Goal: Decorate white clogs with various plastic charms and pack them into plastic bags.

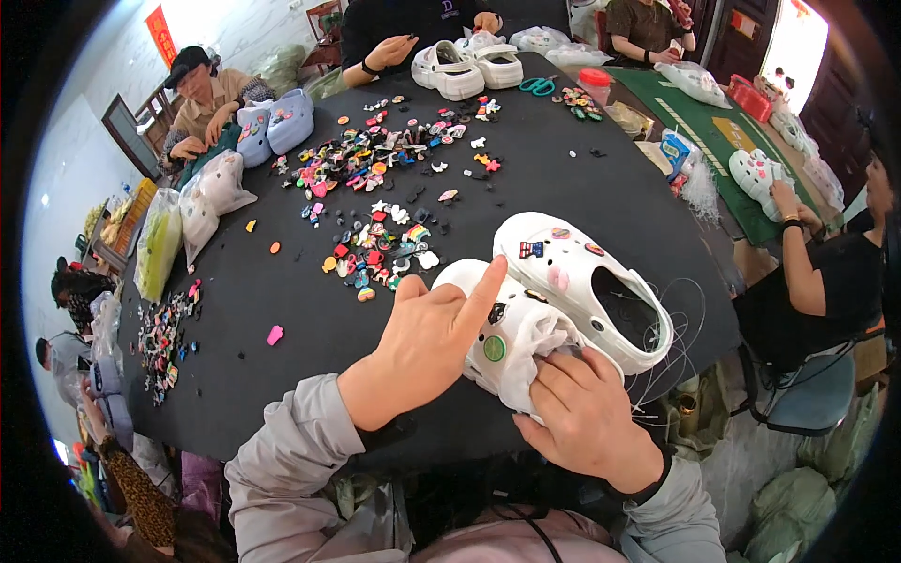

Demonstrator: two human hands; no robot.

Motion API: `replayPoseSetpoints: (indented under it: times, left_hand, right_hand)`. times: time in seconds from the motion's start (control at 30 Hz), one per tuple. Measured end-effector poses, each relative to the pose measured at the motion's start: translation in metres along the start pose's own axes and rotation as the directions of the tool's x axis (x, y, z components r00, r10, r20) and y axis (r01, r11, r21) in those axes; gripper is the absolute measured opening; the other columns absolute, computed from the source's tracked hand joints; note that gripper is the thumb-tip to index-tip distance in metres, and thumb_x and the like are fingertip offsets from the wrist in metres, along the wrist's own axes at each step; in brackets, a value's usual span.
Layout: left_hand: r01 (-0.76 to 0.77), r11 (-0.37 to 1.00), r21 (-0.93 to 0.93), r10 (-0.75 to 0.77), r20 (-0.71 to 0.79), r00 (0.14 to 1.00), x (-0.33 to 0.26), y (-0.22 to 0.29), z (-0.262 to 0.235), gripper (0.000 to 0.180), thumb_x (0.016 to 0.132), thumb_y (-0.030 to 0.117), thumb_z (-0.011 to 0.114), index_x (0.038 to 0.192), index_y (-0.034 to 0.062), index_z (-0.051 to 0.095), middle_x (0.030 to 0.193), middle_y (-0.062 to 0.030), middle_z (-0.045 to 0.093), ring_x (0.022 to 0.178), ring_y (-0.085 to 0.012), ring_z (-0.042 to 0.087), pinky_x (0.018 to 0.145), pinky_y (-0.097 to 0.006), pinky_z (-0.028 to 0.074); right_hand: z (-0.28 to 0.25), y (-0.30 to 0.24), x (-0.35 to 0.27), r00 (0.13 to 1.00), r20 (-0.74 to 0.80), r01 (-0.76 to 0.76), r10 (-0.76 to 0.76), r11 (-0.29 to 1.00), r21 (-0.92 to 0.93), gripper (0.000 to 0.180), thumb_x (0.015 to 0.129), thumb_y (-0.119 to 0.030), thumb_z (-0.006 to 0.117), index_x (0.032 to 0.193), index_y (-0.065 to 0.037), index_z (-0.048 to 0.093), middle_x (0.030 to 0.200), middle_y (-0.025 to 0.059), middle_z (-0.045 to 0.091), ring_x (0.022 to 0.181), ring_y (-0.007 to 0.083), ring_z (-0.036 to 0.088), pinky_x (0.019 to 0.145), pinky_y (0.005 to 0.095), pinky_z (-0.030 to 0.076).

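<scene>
The feed reaches me bright and mostly even, its strongest light pouring from the doorway at 2 o'clock, which burns out to white. I see a small glare spot on the pale wall toward 9 o'clock. The black tabletop returns little light, so shadows there look faint, while the far white clog is nearly bleached on top and deeply dark inside. Below the table edge, at 6 o'clock, I get gloom. Detail is crisp near centre, softer at 8 o'clock; straight lines bow toward the rim, and black vignetting swallows all 4 corners.
</scene>
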State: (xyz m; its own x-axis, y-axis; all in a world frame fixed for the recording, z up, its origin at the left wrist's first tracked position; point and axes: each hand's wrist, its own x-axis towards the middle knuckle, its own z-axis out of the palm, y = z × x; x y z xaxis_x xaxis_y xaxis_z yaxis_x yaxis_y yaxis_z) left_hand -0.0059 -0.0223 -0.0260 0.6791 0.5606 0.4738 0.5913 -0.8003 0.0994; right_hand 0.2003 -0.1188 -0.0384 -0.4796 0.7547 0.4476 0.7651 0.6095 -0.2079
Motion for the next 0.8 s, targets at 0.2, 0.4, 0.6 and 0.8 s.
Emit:
replayPoseSetpoints:
  times: [0.2,0.4,0.6,0.8]
  left_hand:
    - [-0.024,0.999,0.042,0.023,0.022,0.999,-0.004,0.001,0.001,0.076,0.075,0.004,0.062,0.144,-0.0065,0.032,0.071,0.0013,0.061,0.072,-0.0174,0.054,0.063,-0.037,0.028]
    - [0.008,0.999,-0.033,-0.004,0.137,0.991,0.002,0.001,0.003,0.072,0.074,0.003,0.061,0.141,-0.0083,0.036,0.076,-0.0016,0.064,0.068,-0.0188,0.057,0.059,-0.037,0.030]
    - [0.058,0.995,-0.086,-0.038,0.224,0.974,0.002,-0.013,-0.002,0.068,0.078,0.006,0.063,0.141,-0.0029,0.038,0.077,-0.0070,0.066,0.064,-0.0237,0.061,0.058,-0.038,0.041]
    - [0.574,0.652,-0.495,-0.302,0.525,0.796,0.038,-0.109,-0.016,0.040,0.085,0.013,0.063,0.123,0.0009,0.059,0.093,-0.0147,0.071,0.080,-0.0260,0.069,0.073,-0.036,0.054]
  right_hand:
    - [-0.001,0.000,0.004,1.000,0.015,0.002,-0.002,1.000,0.021,0.041,0.064,-0.025,0.076,0.096,-0.001,0.066,0.106,0.0116,0.064,0.104,0.0281,0.058,0.090,0.0476,0.041]
    - [-0.002,-0.002,0.004,1.000,0.007,-0.002,0.002,1.000,-0.007,0.043,0.061,-0.024,0.077,0.096,0.000,0.066,0.107,0.0137,0.064,0.103,0.0294,0.060,0.092,0.0482,0.041]
    - [-0.001,-0.002,0.006,0.999,0.036,0.021,-0.020,0.999,-0.031,0.043,0.066,-0.025,0.076,0.098,0.001,0.066,0.110,0.0151,0.064,0.105,0.0291,0.059,0.089,0.0488,0.042]
    - [-0.003,0.002,0.002,0.999,0.052,0.009,-0.007,0.999,-0.039,0.040,0.067,-0.026,0.076,0.095,0.000,0.066,0.107,0.0141,0.064,0.103,0.0288,0.060,0.089,0.0482,0.043]
